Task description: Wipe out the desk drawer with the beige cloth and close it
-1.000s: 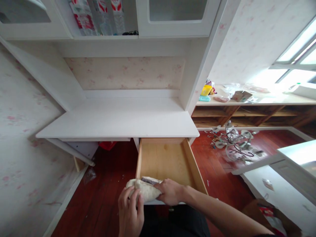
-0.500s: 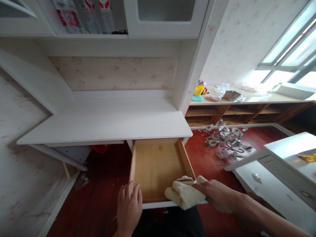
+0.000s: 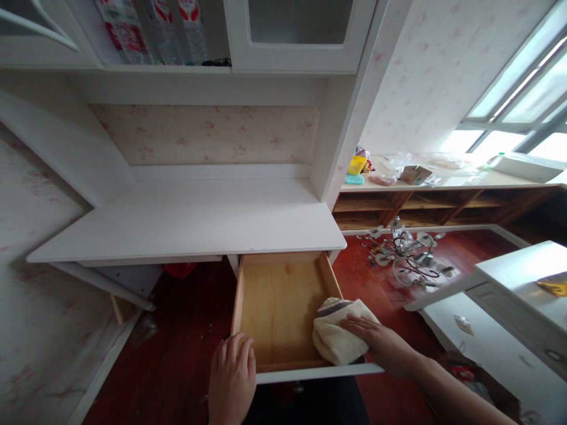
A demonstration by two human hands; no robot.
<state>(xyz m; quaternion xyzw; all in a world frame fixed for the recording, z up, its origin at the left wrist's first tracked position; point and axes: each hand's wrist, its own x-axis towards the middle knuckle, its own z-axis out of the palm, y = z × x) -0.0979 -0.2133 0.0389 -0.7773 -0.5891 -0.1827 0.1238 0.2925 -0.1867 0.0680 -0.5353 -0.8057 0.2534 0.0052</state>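
A pulled-out wooden drawer (image 3: 279, 313) with a white front extends below the white desk (image 3: 212, 218). At its near left corner, my left hand (image 3: 233, 375) grips the side, fingers curled over the top edge. My right hand (image 3: 376, 339) has a cream cloth (image 3: 341, 339) under its fingers, pressed over the right side and near right corner of the drawer. The cloth is bunched and shows a dark stripe. Part of the drawer's right wall is hidden beneath it. Only bare wood shows on the visible drawer bottom.
Plastic bottles (image 3: 166, 32) stand in the cabinet above. A chandelier (image 3: 411, 254) lies on the red floor to the right, before a low shelf unit (image 3: 398, 203) with packages on top. A white cabinet (image 3: 518, 295) is at the far right.
My right hand and the cloth have shifted from the drawer's front edge slightly away from me and right, along the right side. My left hand stays at the left corner.
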